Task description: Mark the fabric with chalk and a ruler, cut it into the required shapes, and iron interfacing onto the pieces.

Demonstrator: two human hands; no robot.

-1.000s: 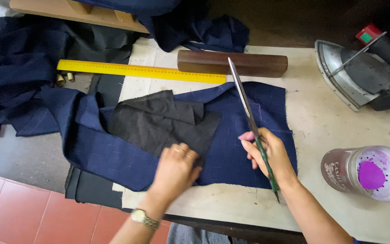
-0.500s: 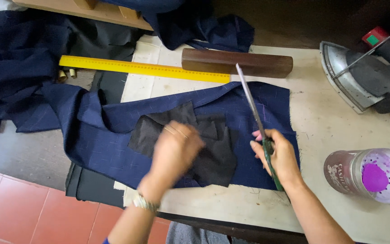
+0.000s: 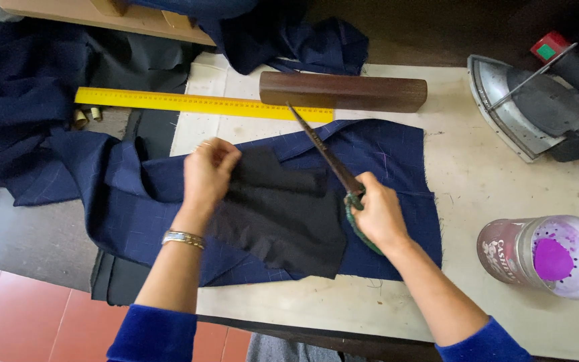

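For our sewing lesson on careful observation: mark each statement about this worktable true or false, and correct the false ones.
1. The right hand holds scissors. True.
2. The left hand rests on the iron. False: it grips the black cloth.
3. The yellow ruler lies beyond the blue cloth. True.
4. The jar holds green powder. False: purple.
5. The wooden block lies on the floor. False: on the table.
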